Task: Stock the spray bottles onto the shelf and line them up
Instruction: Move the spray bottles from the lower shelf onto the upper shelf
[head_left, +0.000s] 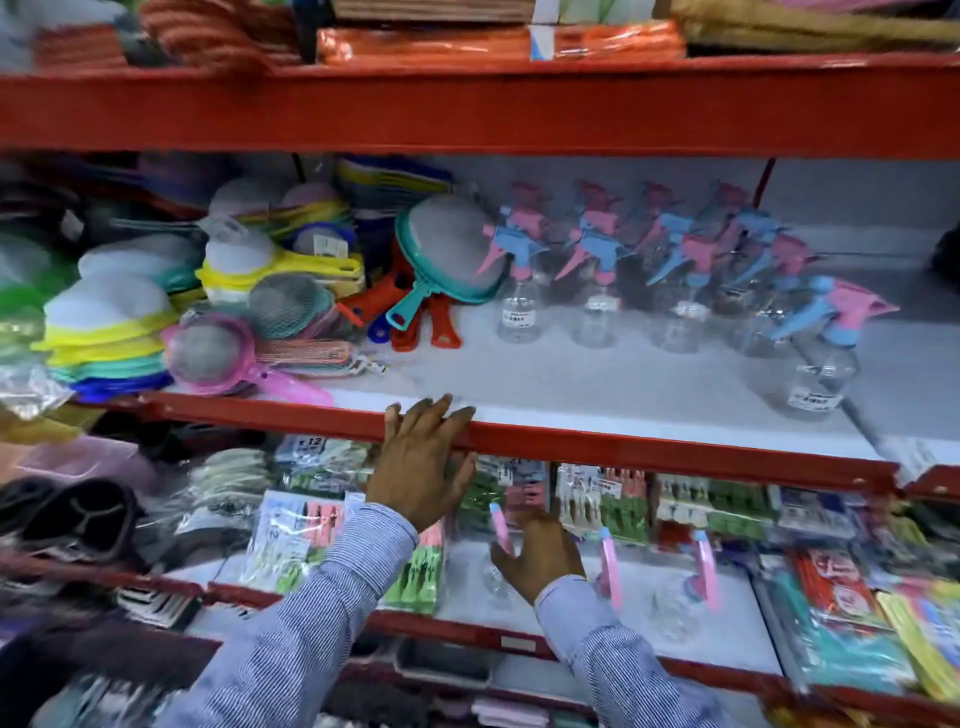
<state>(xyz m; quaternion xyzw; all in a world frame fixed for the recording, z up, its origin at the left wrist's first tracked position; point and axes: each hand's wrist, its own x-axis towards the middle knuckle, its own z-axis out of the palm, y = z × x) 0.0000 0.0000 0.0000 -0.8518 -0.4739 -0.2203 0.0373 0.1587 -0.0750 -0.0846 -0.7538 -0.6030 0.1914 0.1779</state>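
Note:
Several clear spray bottles with pink and blue trigger heads stand in rows on the middle shelf, among them a front-left bottle and a nearer one at the right. My left hand lies flat on that shelf's red front edge, fingers apart, holding nothing. On the lower shelf my right hand is wrapped around the neck of a clear spray bottle with a pink head. Two more spray bottles stand to its right. The view is blurred.
Colourful plastic strainers are piled on the left half of the middle shelf, and a teal one leans next to the bottles. Packets of clothes pegs hang behind the lower shelf. Packaged goods fill its right end.

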